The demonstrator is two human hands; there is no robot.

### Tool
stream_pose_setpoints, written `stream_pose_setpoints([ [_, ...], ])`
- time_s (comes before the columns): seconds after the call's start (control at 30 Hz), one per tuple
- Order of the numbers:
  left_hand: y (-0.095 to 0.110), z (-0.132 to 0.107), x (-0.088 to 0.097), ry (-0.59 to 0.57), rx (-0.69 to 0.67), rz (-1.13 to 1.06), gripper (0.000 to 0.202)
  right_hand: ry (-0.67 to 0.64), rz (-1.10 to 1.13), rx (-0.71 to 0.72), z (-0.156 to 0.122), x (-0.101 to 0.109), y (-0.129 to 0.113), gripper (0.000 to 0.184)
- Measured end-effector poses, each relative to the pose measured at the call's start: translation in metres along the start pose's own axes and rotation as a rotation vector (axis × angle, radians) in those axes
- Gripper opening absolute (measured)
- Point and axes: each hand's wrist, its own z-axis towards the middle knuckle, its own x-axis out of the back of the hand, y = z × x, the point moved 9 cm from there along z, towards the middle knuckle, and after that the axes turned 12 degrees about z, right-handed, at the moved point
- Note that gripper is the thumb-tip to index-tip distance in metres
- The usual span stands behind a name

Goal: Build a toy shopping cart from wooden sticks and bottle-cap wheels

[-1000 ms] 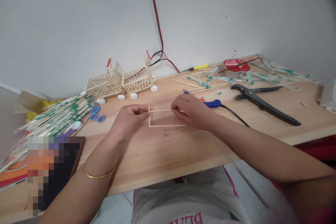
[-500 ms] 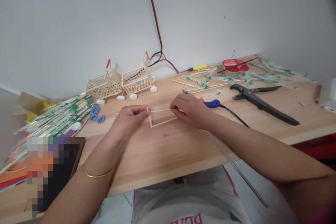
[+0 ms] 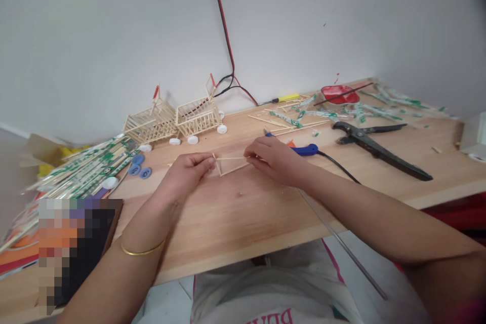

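A small frame of thin wooden sticks (image 3: 230, 164) is held just above the wooden table (image 3: 246, 212) between both hands. My left hand (image 3: 185, 174) pinches its left corner with fingers closed. My right hand (image 3: 272, 158) is closed on its right end. The frame tilts, its lower stick slanting up to the right. A blue glue gun (image 3: 306, 150) lies right behind my right hand, partly hidden by it.
Two stick-built carts with white wheels (image 3: 175, 118) stand by the wall. Wrapped stick packets (image 3: 85, 169) and blue caps (image 3: 139, 166) lie left. Black pliers (image 3: 377, 149), a red lid (image 3: 340, 94), wrapper scraps and a yellow screwdriver (image 3: 287, 97) lie right. A red-black cable (image 3: 227, 50) hangs down.
The stick frame has been tipped over the last second: its lower stick swung up toward my right hand, so the frame looks flatter. Both hands kept their grip and barely moved.
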Motion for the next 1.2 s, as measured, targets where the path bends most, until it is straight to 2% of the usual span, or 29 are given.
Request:
stream_pose_setpoints([
  [0.13, 0.001, 0.001, 0.001, 0.023, -0.031, -0.006, 0.038, -0.011, 0.028, -0.037, 0.001, -0.002, 0.005, 0.009],
  [0.3, -0.003, 0.002, 0.004, 0.121, -0.016, 0.043, 0.036, -0.002, 0.060, -0.049, 0.000, -0.003, 0.009, 0.009],
  [0.5, -0.015, 0.009, -0.008, 0.047, 0.010, -0.059, 0.027, 0.017, 0.103, -0.032, 0.000, -0.001, 0.010, 0.008],
  [0.73, -0.017, 0.010, -0.015, -0.066, 0.040, -0.309, 0.028, 0.020, 0.120, -0.047, 0.000, -0.001, 0.016, 0.007],
  [0.87, -0.021, 0.008, -0.017, -0.083, 0.101, -0.363, 0.035, 0.007, 0.121, -0.036, 0.000, -0.002, 0.016, 0.008],
  [1.2, -0.017, 0.009, -0.020, -0.125, 0.068, -0.396, 0.029, -0.016, 0.128, -0.077, -0.002, -0.006, 0.019, 0.009],
])
